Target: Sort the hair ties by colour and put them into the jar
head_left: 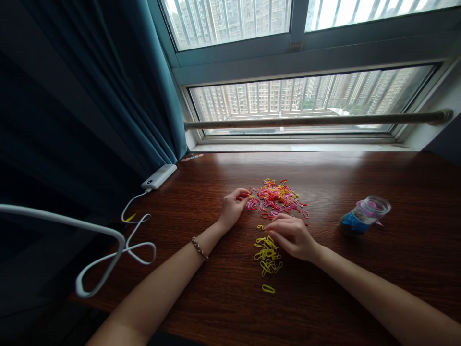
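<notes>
A mixed pile of small red, pink, orange and yellow rubber bands [279,194] lies on the brown wooden table. At its left edge, my left hand [232,209] has thumb and fingers closed in a pinch among the bands; what is between the fingertips is too small to make out. My right hand [293,236] hovers just in front of the pile, fingers drawn together. Its fingertips are beside a yellow rubber band [260,227], and I cannot tell whether they grip anything. Below them is a heap of yellow rubber bands [268,254], with one single yellow band [268,289] nearer me.
A clear jar [364,216] with a blue label and something pink inside leans tilted at the right. On the left are a white power bank [159,177] and a looped white cable [122,245]. Behind stand a blue curtain [144,96] and a window with a rail [306,121].
</notes>
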Available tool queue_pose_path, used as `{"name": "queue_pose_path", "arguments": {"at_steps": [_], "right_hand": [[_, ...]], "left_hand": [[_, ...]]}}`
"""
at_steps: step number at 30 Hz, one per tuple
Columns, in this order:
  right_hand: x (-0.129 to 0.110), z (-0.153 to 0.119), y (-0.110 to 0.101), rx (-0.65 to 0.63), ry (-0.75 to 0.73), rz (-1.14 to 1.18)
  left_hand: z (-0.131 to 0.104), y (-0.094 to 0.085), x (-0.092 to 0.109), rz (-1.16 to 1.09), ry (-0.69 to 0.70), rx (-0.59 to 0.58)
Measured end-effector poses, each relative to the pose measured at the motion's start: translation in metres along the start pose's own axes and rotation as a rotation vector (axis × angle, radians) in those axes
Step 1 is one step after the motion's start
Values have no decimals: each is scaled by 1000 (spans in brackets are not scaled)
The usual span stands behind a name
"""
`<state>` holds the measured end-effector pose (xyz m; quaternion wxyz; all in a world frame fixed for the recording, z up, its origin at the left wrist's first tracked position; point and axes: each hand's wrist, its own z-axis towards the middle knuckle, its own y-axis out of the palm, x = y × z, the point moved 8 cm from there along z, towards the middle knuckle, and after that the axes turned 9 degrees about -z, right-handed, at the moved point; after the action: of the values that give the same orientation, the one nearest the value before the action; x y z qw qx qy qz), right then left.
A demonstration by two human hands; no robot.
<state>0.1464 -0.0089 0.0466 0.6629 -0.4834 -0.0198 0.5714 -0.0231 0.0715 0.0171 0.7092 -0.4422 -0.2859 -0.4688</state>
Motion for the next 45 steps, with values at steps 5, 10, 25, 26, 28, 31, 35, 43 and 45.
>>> {"name": "queue_pose_path", "arguments": {"at_steps": [5, 10, 25, 26, 28, 31, 35, 43, 45], "right_hand": [[61, -14, -44, 431, 432, -296], [91, -18, -47, 367, 569, -436], [85, -5, -19, 104, 325, -527], [84, -5, -19, 93, 319, -535], [83, -4, -17, 73, 315, -554], [84, -4, -16, 66, 318, -566], [82, -4, -22, 141, 320, -464], [89, -12, -43, 390, 438, -202], [92, -14, -44, 421, 454, -172]], "left_hand": [[-12, 21, 26, -29, 70, -265], [-40, 50, 58, 37, 206, -613], [-40, 52, 45, -378, -190, -538], [-34, 45, 42, -344, -153, -460], [-22, 31, 37, -243, -74, -306], [-10, 11, 27, -37, 9, -137], [-3, -4, 16, 192, 40, -18], [-7, 8, 19, 284, 100, -127], [-9, 11, 21, 290, 115, -157]]}}
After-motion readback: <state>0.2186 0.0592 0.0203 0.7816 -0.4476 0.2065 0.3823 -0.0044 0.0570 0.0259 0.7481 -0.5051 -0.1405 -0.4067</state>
